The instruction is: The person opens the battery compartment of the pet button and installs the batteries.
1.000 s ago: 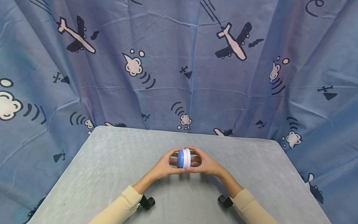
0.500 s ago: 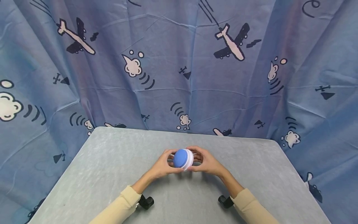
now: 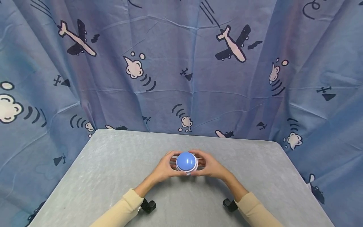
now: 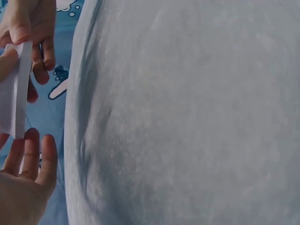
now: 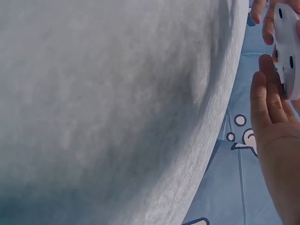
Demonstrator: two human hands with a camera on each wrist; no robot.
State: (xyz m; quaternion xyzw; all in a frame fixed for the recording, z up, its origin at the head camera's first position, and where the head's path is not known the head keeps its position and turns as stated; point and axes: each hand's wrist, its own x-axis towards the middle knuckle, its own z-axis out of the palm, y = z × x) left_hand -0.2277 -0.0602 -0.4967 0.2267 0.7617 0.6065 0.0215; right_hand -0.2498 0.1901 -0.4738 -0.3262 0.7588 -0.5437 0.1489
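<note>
A round push button with a glossy blue dome (image 3: 186,161) and a white base is held up between both hands in the head view. My left hand (image 3: 165,166) grips its left edge, thumb at the near side and fingers behind. Opposite it, my right hand (image 3: 210,165) holds the right edge in the same way. The dome faces the head camera. In the left wrist view the white base (image 4: 21,93) shows edge-on between the hands. Its underside (image 5: 287,51), dotted with several dark spots, appears in the right wrist view.
A table under a pale grey cloth (image 3: 122,157) lies below the hands. Behind it hangs a blue curtain (image 3: 164,75) printed with planes and clouds. Black wrist mounts (image 3: 148,205) stick out by the cream sleeves (image 3: 122,208).
The push button has turned between the fingers: its blue dome faced left a second ago, then swung round, and now faces the head camera. Both hands stay in nearly the same place.
</note>
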